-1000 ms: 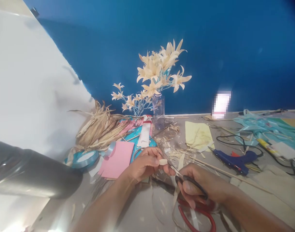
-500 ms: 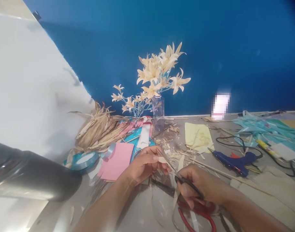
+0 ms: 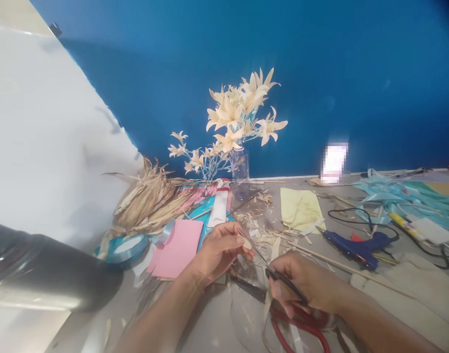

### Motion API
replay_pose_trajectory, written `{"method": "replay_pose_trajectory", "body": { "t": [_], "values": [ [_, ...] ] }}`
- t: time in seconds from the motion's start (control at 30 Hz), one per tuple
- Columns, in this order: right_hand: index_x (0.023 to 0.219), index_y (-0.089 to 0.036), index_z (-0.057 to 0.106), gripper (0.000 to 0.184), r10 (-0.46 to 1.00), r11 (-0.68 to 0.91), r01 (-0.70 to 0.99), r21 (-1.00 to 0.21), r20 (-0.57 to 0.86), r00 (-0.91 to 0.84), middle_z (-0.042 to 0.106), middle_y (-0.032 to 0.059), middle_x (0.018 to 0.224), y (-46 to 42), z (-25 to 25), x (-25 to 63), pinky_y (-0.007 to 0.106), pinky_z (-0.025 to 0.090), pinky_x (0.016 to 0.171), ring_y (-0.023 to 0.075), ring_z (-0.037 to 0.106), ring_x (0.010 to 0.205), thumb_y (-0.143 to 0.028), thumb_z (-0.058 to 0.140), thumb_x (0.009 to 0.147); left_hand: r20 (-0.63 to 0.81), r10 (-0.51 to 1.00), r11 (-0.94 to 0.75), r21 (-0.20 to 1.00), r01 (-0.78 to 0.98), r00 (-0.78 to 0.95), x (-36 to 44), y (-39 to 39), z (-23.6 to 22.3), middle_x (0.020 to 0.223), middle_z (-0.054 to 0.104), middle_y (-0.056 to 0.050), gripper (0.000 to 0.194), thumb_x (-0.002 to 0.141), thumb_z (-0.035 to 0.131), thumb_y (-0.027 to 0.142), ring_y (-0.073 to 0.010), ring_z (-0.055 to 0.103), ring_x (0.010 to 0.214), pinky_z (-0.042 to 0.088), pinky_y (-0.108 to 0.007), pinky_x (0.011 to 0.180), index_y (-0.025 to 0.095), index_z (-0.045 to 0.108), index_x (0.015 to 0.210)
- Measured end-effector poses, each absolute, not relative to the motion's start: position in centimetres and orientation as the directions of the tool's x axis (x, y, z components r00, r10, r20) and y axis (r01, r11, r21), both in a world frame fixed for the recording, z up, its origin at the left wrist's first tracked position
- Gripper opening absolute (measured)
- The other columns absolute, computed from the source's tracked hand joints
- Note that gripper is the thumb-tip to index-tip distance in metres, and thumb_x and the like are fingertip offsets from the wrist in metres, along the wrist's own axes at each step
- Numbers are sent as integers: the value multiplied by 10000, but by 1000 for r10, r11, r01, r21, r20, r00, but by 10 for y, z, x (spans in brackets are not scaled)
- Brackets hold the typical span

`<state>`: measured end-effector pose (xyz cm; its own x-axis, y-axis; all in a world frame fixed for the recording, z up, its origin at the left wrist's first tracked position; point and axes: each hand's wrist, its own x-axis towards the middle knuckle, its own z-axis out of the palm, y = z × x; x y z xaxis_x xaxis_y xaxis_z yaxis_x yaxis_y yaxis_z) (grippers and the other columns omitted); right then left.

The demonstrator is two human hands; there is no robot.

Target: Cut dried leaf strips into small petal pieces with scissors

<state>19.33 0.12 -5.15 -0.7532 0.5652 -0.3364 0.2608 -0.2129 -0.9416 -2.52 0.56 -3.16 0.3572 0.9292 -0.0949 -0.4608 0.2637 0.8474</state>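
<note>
Between the thumb and fingers of my left hand (image 3: 224,247) is a small pale strip of dried husk (image 3: 247,243). My right hand (image 3: 296,279) grips a pair of dark-handled scissors (image 3: 263,259), whose thin blades reach up and left to the strip at my left fingertips. Below the hands lies a larger pair of red-handled scissors (image 3: 283,333), its dark blade pointing left and its handles partly under my right hand. Pale husk scraps (image 3: 263,235) are scattered just beyond my fingers.
Pale handmade flowers (image 3: 231,113) stand in a clear vase (image 3: 240,171) by the blue wall. A husk bundle (image 3: 139,201), pink paper (image 3: 180,247) and ribbon roll (image 3: 128,247) lie left. Yellow paper (image 3: 301,208) and a blue glue gun (image 3: 356,245) lie right. A dark cylinder (image 3: 47,267) juts in.
The scissor blades have shifted slightly against the husk strip, and the strip now shows shorter and tilted at my left fingertips. Both hands otherwise keep nearly the same place.
</note>
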Motion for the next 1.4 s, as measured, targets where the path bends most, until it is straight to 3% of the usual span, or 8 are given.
{"method": "replay_pose_trajectory", "body": {
  "t": [0.2,0.37,0.53,0.7,0.9,1.13,1.4],
  "values": [
    [650,-152,559,407,587,-256,288,-923,-385,-712,581,-26,467,2,-54,190,162,212,309,44,358,319,-524,690,752,-119,936,270,845,-461,330,-26,6,-29,629,671,-53,107,676,749,180,-167,651,574,489,-259,568,122,659,670],
    [659,-159,524,573,662,-192,178,-965,-261,-703,613,17,552,1,-47,186,184,287,391,66,414,410,-716,644,725,-151,965,245,804,-541,213,-17,7,-35,649,648,-20,184,692,791,225,-127,600,556,470,-244,552,143,627,690],
    [621,-152,539,694,675,-110,169,-979,-198,-711,539,0,503,-1,-43,181,195,264,400,71,392,409,-840,528,708,-169,980,200,775,-600,109,-6,4,-45,648,597,12,237,708,803,259,-84,541,537,432,-213,546,145,596,694],
    [596,-166,521,645,683,-163,211,-964,-264,-681,576,12,524,-2,-42,177,203,274,396,74,392,400,-802,587,684,-183,979,203,781,-590,94,0,0,-45,629,590,17,202,717,787,250,-78,536,524,419,-197,535,141,617,712],
    [604,-171,510,623,707,-172,173,-970,-243,-664,590,14,512,0,-46,179,204,272,376,70,369,378,-781,611,680,-208,971,238,832,-500,117,0,-3,-43,650,625,-6,171,679,766,246,-103,557,517,431,-227,534,146,626,685],
    [635,-170,505,537,681,-193,227,-954,-297,-669,607,6,538,1,-47,183,192,276,383,71,401,391,-676,665,716,-112,992,126,929,-349,61,-6,-2,-39,619,620,-17,179,716,737,301,-124,552,585,423,-231,586,153,642,684],
    [605,-155,533,709,705,-132,210,-969,-241,-667,563,18,526,-3,-46,176,198,268,403,69,399,401,-856,496,708,-149,986,168,877,-449,79,2,-4,-43,614,633,-1,180,696,779,242,-115,567,569,436,-236,612,155,622,709]
  ]
}}
